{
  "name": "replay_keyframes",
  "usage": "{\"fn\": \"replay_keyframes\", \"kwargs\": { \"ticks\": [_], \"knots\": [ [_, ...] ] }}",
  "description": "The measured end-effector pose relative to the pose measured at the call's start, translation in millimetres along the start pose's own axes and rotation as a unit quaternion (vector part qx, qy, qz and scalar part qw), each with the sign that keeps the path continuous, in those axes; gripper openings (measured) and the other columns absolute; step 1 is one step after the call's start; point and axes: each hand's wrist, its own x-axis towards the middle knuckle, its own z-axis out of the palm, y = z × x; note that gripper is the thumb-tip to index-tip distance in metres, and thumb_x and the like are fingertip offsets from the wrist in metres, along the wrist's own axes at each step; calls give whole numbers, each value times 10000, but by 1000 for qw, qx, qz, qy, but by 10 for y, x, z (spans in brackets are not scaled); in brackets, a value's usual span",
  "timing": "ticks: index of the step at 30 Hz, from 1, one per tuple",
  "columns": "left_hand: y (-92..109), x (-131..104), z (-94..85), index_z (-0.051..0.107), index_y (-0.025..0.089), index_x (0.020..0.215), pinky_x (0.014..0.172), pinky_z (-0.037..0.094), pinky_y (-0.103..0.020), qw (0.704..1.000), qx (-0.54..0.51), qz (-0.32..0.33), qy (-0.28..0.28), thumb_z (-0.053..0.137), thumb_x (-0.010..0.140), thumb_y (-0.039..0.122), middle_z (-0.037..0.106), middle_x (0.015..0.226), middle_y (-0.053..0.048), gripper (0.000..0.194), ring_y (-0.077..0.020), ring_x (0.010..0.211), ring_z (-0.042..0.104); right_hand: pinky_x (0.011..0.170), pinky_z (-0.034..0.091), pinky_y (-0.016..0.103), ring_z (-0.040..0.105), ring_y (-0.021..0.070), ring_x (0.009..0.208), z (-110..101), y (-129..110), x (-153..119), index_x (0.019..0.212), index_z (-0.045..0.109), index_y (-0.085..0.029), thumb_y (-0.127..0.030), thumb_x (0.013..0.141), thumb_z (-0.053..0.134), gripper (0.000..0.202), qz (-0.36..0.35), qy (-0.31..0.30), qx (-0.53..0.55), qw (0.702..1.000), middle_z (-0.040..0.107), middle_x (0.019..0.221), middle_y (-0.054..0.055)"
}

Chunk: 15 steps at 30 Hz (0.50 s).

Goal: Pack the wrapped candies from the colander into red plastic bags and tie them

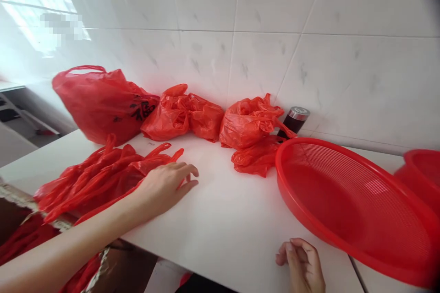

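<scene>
My left hand [172, 182] reaches over the white table, its thumb and fingers apart with nothing between them. It hovers at the right end of a heap of flattened red plastic bags [103, 178]; whether it touches them I cannot tell. Down by the front edge, my right hand [302, 263] is turned palm inward, fingers curled and thumb drawn in, with no object visible in it. A large red plastic basket [330, 197] with a mesh wall lies to its upper right, tilted toward me.
Along the tiled wall stand a big red bag with a black character [99, 105], tied red bags [168, 114], another full red bag [247, 121] and a dark flask [295, 121]. A second red basket [424, 169] is far right. An open cardboard box [127, 265] sits lower left.
</scene>
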Motion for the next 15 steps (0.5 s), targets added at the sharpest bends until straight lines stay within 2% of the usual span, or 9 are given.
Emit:
{"fn": "replay_keyframes", "kwargs": {
  "ticks": [2,4,6,9,11,12,15],
  "knots": [
    [236,239,160,637,270,1013,666,443,-318,997,-11,48,-54,459,916,395,707,929,-11,239,-232,854,647,612,469,272,545,139,591,-9,28,1,936,473,-217,-523,859,582,334,-8,-10,-2,1000,560,635,-41],
    [463,537,361,642,274,1015,658,445,-311,993,-13,94,-66,477,912,376,707,930,-10,220,-230,870,647,612,466,269,536,138,594,-15,48,0,932,471,-218,-503,882,556,301,-12,-20,-1,1000,546,635,-41],
    [676,872,586,625,277,1092,695,460,-321,992,-15,119,-50,491,908,370,690,1035,-32,245,-240,939,634,616,459,264,527,135,596,-15,60,1,928,475,-219,-488,902,531,276,-8,-19,-2,1000,534,636,-41],
    [934,1364,925,516,265,1298,809,467,-375,994,-19,109,-1,536,887,383,561,1312,-110,429,-297,1154,537,610,451,261,520,134,591,-8,66,6,912,484,-217,-486,908,519,271,7,-24,-1,1000,528,633,-39],
    [1015,1609,1114,537,237,1288,862,455,-419,996,-28,86,16,602,841,366,583,1279,-142,469,-331,1185,514,597,445,259,517,133,582,0,64,7,893,491,-214,-492,903,520,280,13,-32,10,999,525,631,-36],
    [1015,1685,1185,594,226,1213,868,453,-432,997,-36,73,18,618,824,343,636,1186,-139,407,-336,1146,543,588,440,257,513,131,575,6,62,5,884,493,-213,-495,903,518,283,16,-31,19,999,522,629,-36],
    [844,1672,1289,686,227,926,834,471,-420,996,-75,35,30,557,839,296,709,939,-86,170,-301,972,628,564,419,242,491,118,548,34,50,-12,860,499,-214,-497,906,508,287,20,-9,48,999,499,612,-45]
  ]
}}
